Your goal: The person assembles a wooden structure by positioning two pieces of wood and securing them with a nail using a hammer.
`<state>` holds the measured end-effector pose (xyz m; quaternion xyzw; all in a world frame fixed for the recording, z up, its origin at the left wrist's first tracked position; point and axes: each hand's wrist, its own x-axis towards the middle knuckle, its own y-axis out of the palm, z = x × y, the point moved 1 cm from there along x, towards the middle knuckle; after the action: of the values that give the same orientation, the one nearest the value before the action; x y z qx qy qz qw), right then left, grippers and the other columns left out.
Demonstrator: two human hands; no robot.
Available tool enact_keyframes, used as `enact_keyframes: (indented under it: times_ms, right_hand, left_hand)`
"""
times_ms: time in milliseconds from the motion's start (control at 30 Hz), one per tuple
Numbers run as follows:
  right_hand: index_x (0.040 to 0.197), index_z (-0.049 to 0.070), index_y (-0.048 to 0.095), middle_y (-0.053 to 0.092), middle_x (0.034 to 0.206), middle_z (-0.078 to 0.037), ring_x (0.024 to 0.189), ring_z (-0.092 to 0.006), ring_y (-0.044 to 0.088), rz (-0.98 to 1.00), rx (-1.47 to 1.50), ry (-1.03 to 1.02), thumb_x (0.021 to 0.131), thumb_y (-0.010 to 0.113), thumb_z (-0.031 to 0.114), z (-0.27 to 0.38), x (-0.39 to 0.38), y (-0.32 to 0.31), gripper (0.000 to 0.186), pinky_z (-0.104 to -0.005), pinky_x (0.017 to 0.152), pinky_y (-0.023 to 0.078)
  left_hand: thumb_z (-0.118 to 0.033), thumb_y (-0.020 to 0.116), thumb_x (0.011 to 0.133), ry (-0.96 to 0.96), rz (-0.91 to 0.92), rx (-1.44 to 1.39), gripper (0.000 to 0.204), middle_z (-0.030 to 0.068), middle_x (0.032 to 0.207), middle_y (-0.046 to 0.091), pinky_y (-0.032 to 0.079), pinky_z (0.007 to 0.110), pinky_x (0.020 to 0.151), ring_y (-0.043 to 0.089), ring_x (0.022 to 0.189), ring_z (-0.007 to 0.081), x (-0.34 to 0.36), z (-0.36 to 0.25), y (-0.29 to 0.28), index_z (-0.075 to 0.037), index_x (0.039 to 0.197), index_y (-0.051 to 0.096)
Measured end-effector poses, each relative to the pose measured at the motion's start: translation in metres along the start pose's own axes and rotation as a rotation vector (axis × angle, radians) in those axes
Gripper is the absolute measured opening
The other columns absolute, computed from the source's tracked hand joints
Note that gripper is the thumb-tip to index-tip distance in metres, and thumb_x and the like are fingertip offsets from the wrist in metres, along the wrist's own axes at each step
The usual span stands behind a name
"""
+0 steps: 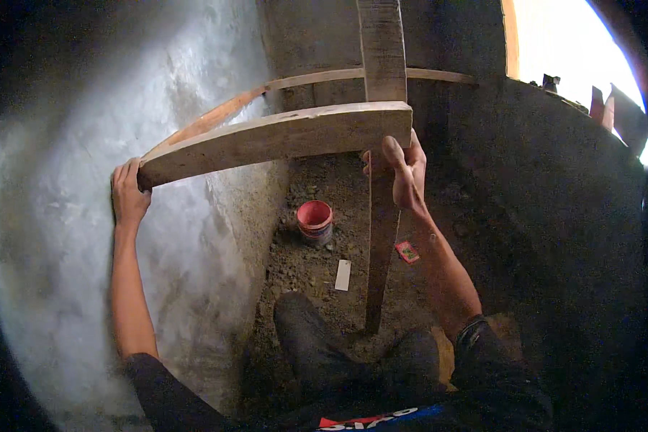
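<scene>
A wooden plank (273, 140) lies crosswise in front of me, its left end at the pale wall and its right end overlapping an upright timber post (384, 50). My left hand (130, 193) is closed round the plank's left end, fingers over the top and thumb below, next to the wall. At the other end, my right hand (408, 173) wraps round the post just under the plank, its thumb up against the plank's lower right corner. Below that hand the post runs down to the ground between my legs.
A smooth grey-white wall (187, 252) rises at the left. Thin wooden strips (313, 78) run behind the plank. On the rough dirt floor stand a red-rimmed bucket (315, 219), a white flat rectangular piece (343, 275) and a pink packet (407, 252). Upper right is a bright opening (565, 47).
</scene>
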<state>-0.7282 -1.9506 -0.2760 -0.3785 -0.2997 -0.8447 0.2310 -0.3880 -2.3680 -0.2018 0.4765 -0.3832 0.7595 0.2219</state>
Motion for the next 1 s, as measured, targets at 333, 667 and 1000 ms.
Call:
enact_keyframes:
  times_ms: [333, 667, 1000]
  right_hand:
    - [0.139, 0.005, 0.054, 0.066, 0.115, -0.005, 0.093, -0.0125, 0.062, 0.034, 0.026, 0.052, 0.095, 0.073, 0.029, -0.002, -0.002, -0.001, 0.054, -0.0285, 0.081, 0.052]
    - [0.140, 0.007, 0.054, 0.067, 0.121, -0.008, 0.109, -0.0165, 0.062, 0.050, -0.091, 0.056, 0.091, 0.077, 0.026, 0.008, 0.002, -0.008, 0.057, -0.0319, 0.096, 0.049]
    - [0.141, 0.007, 0.052, 0.067, 0.126, -0.009, 0.116, -0.0170, 0.061, 0.059, -0.058, -0.071, 0.087, 0.081, 0.035, 0.003, 0.002, -0.008, 0.067, -0.0336, 0.101, 0.048]
  left_hand:
    - [0.008, 0.080, 0.061, -0.003, 0.031, 0.046, 0.067, 0.0163, 0.121, 0.064, 0.045, 0.044, 0.102, 0.056, 0.114, 0.0382, 0.001, -0.011, -0.013, -0.001, 0.124, 0.057]
    - [0.001, 0.078, 0.070, 0.007, 0.031, 0.058, 0.057, 0.0184, 0.115, 0.064, 0.044, 0.047, 0.099, 0.056, 0.111, 0.0401, 0.004, -0.010, -0.002, -0.001, 0.122, 0.057]
    - [-0.003, 0.078, 0.070, 0.020, 0.075, 0.145, 0.056, 0.0160, 0.115, 0.064, 0.044, 0.046, 0.102, 0.056, 0.111, 0.0377, 0.007, -0.009, -0.004, -0.001, 0.122, 0.057]
